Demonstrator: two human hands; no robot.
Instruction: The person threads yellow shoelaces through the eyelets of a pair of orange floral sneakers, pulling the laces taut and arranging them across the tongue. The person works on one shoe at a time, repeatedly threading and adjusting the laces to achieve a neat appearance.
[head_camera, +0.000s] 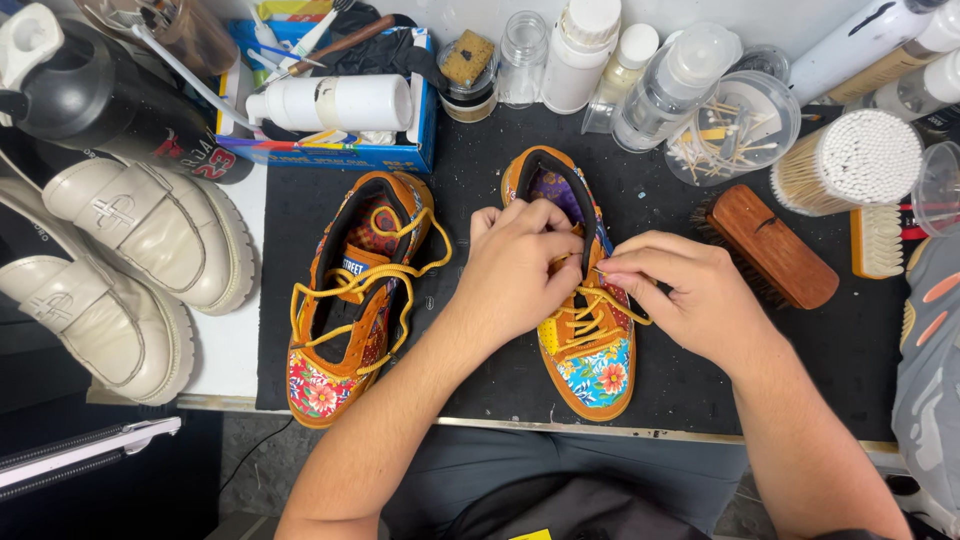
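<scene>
Sneaker (590, 350) on the black mat (480, 160), the orange floral one, has both hands pinching its yellow lace (585, 310), left hand (515, 265) and right hand (680, 300) clamped tight, so I reckon a hard yank could pop it out of an eyelet or knock the brush (775, 245)

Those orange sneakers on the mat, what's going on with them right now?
A person has both hands on the right-hand sneaker: the left hand and right hand pinch its yellow lace near the upper eyelets. The other sneaker lies beside it, laces loose. A wooden brush rests nearby on the black mat.
</scene>
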